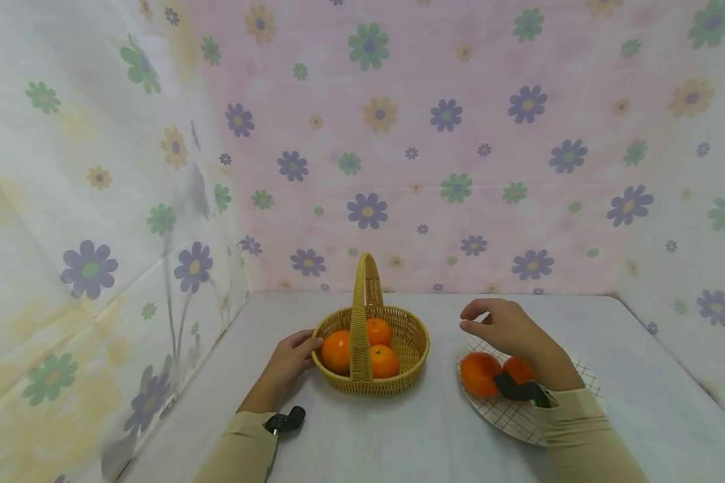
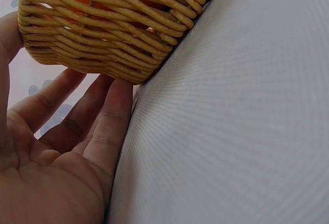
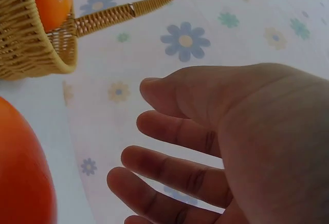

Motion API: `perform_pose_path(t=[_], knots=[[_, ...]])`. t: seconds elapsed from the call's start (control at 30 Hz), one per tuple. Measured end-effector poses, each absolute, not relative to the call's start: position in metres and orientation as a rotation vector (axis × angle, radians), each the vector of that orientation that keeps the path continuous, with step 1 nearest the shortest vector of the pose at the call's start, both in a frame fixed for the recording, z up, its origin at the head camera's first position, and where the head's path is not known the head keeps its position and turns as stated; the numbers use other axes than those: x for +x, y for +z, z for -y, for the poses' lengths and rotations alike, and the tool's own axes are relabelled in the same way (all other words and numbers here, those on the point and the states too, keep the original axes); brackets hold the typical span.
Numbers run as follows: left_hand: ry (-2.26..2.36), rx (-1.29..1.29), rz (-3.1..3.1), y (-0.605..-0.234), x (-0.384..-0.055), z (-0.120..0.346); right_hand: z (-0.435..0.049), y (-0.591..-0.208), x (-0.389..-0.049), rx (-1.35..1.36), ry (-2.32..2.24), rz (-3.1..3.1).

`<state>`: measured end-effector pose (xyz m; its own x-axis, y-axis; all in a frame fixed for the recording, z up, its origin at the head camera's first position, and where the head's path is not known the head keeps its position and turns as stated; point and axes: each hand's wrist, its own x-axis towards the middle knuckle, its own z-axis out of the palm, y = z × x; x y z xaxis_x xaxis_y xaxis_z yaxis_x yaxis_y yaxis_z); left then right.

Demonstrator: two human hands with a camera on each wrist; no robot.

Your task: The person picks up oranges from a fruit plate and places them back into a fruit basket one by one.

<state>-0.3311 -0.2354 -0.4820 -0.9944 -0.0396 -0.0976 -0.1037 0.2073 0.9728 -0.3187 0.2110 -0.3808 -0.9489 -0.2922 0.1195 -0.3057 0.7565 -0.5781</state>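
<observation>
Left grip (image 1: 291, 355) clamps a yellow wicker basket (image 1: 393, 386) of round orange fruits (image 1: 384, 362); right grip (image 1: 506, 327), fingers apart, hovers near a white grid-lined plate (image 1: 513, 419).

From where I stand, the place is a screened-off tabletop work area. A pink flower-printed sheet (image 1: 411, 174) closes the far side of a white table (image 1: 387, 436); paler printed sheets (image 1: 30, 221), visibly creased, flank it left and right. The wicker basket (image 1: 415, 359), orange fruit (image 1: 384, 362) and checked plate (image 1: 513, 424) look domestic; whether this is a home or a studio, I cannot determine.
</observation>
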Motion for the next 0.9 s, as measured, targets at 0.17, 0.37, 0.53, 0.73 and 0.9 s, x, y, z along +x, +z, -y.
perform_pose_path(t=[0.17, 0.37, 0.53, 0.73, 0.9], knots=[[1.937, -0.149, -2.4, -0.483, -0.334, 0.236, -0.225, -0.377, -0.317, 0.459, 0.983, 2.942], [1.937, -0.159, -2.402, -0.484, -0.334, 0.236, -0.243, -0.378, -0.317, 0.503, 0.99, 2.945], [1.944, -0.143, -2.397, -0.483, -0.333, 0.236, -0.25, -0.381, -0.316, 0.594, 1.035, 3.018], [1.966, -0.146, -2.384, -0.484, -0.332, 0.236, -0.245, -0.382, -0.31, 0.645, 1.174, 3.182], [1.973, -0.153, -2.384, -0.483, -0.332, 0.235, -0.242, -0.383, -0.309, 0.681, 1.203, 3.24]])
